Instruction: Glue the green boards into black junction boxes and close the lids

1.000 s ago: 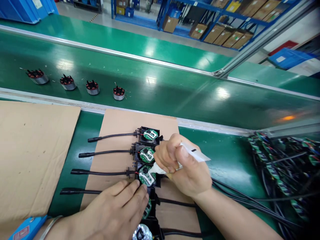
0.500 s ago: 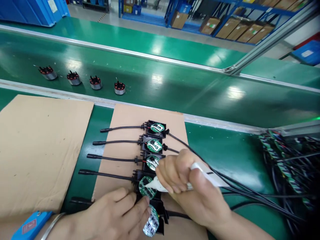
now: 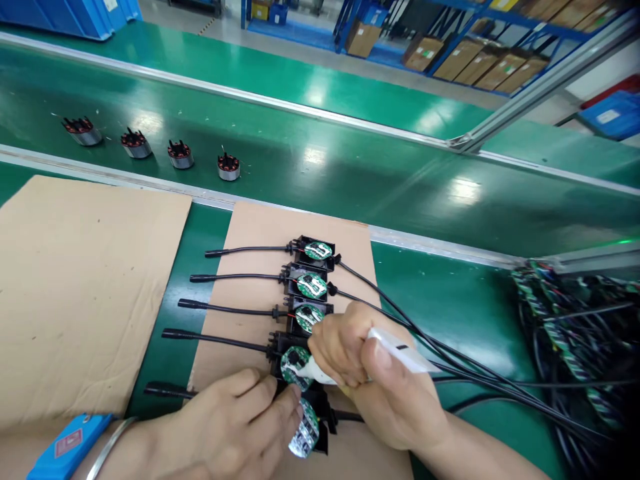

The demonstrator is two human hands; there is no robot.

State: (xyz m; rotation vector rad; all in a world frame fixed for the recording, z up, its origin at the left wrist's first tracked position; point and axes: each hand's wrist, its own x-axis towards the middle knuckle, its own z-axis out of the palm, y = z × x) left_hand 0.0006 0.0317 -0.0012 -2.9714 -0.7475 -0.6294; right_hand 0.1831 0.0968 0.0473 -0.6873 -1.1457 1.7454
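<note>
My right hand (image 3: pixel 370 373) is wrapped round a white squeeze tube (image 3: pixel 405 350). Its tapered nozzle points left onto the fourth round green circuit board (image 3: pixel 293 363), where a little white paste shows near the tip. My left hand (image 3: pixel 240 423) lies palm down, its bent fingers at the lower edge of that board; the thumb is hidden. Just below those fingertips a fifth circuit board (image 3: pixel 304 433) lies tilted in its black housing (image 3: pixel 320 403), reflecting light. Farther up, a circuit board (image 3: pixel 318 251) and another circuit board (image 3: pixel 312 285) carry white paste trails; my right hand partly covers the third circuit board (image 3: pixel 306 317).
Black cables (image 3: pixel 230 343) run left from the housings, and longer cables (image 3: pixel 400 313) run right towards a heap of boards and wires (image 3: pixel 565 333). Cardboard (image 3: pixel 300 217) lies beneath the row. Several motor stators (image 3: pixel 229 167) stand beyond the metal rail. Another cardboard sheet (image 3: pixel 90 280) is at left.
The nozzle has stayed over the fourth circuit board, and white paste now shows there. My right hand has tilted slightly. The whole view has shifted a little.
</note>
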